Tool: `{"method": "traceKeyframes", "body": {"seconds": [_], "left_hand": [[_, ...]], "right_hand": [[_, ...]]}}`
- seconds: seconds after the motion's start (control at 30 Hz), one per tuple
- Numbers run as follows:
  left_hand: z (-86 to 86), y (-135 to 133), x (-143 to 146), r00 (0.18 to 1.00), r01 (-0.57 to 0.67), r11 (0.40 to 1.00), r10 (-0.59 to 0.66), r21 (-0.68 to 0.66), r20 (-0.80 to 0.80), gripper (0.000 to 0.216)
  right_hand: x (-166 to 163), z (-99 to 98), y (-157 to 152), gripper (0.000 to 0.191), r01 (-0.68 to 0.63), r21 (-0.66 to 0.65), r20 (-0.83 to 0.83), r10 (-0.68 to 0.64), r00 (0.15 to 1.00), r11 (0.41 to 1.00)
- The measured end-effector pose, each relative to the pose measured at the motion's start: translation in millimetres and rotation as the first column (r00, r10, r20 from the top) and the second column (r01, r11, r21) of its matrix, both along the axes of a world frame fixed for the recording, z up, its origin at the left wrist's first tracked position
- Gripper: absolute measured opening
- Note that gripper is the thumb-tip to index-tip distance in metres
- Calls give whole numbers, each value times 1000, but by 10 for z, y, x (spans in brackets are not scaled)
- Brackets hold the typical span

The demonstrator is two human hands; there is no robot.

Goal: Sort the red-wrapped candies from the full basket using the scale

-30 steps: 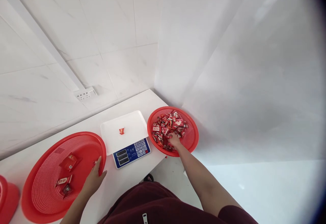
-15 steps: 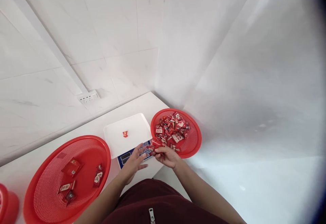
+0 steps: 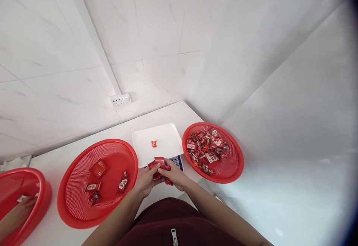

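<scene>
My left hand and my right hand meet in front of my body, over the near edge of the scale. Together they hold a small bunch of red candy packets, fingers closed round them. One red candy lies on the scale's white pan. To the right, a red mesh basket is heaped with red wrapped candies. On the left, a larger red basket holds several packets.
A third red basket sits at the far left, with another person's hand in it. A white socket is on the tiled wall behind. The white counter ends just right of the candy basket.
My right hand left the candy basket with packets and came to the middle. My left hand left the large basket's rim and joined it. The view shifted, showing the far-left basket.
</scene>
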State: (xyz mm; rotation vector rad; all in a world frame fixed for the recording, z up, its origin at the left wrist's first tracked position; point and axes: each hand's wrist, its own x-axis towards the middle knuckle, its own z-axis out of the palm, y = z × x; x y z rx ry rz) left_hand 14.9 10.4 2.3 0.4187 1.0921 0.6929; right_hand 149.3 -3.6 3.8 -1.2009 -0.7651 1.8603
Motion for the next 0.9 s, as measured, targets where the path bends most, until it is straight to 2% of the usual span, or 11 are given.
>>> {"method": "traceKeyframes", "body": {"seconds": [0.07,0.23,0.3,0.4,0.47,0.5,0.57,0.63,0.7,0.8,0.9], "left_hand": [[-37,41,-33,998,-56,998,56,15,-23,28],[-125,170,-153,984,-173,985,173,15,-48,20],[-141,195,-185,979,-194,981,193,-6,-58,19],[-149,182,-194,980,-190,981,188,-43,-63,18],[-154,146,-179,986,-151,988,147,-43,-80,21],[-159,123,-167,989,-110,994,107,-24,-98,23],[-181,69,-140,986,23,998,-12,66,-164,30],[-218,14,-111,955,182,967,-131,178,-265,34],[-265,-33,-89,921,286,930,-200,232,-334,36],[-326,-68,-83,924,274,944,-206,185,-321,37],[-343,-52,-111,943,138,986,-101,95,-316,30]], "right_hand": [[-22,-63,45,44,37,-31,37,-35,999,999],[46,-185,281,30,182,-259,-13,-192,981,948],[66,-179,399,38,211,-287,-15,-224,974,934],[76,-126,516,68,190,-216,-1,-195,981,958],[82,-100,523,75,146,-139,47,-141,989,979],[88,-96,504,71,100,-98,79,-92,993,990],[104,-111,439,53,-47,-16,158,49,986,999],[126,-149,362,30,-199,48,271,179,946,979],[155,-207,306,20,-265,64,392,219,894,962],[205,-315,300,22,-199,0,449,178,876,980],[251,-403,371,23,29,-79,335,-1,942,996]]}}
